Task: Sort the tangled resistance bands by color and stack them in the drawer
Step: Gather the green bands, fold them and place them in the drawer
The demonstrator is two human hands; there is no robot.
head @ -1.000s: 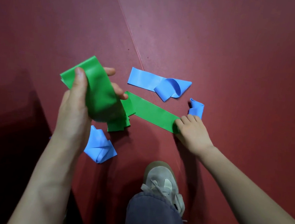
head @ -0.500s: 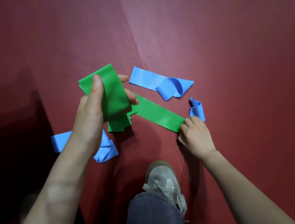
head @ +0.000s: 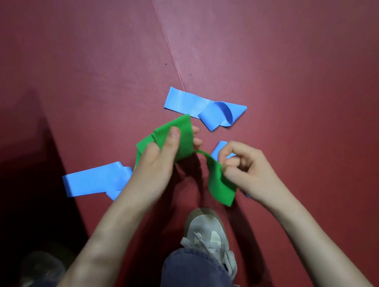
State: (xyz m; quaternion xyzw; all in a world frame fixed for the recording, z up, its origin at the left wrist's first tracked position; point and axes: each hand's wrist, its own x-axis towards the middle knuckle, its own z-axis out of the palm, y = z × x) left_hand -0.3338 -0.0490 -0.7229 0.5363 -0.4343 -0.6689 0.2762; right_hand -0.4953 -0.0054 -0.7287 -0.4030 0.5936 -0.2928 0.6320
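Both hands hold one green resistance band above the red floor mat. My left hand pinches a bunched, folded part of the green band between thumb and fingers. My right hand grips its other end, which hangs down loose. A blue band with a curled loop lies flat just beyond my hands. A second blue band lies to the left, partly under my left forearm. A small blue piece peeks out behind my right hand. No drawer is in view.
My grey sneaker and denim-covered knee are directly below my hands. A dark shadowed area fills the lower left. A seam in the mat runs diagonally from the top toward the bands.
My right hand lifted the green band's far end off the floor and drew it toward me. My left hand shifted right with the bunched green part. The left blue band is uncovered more.
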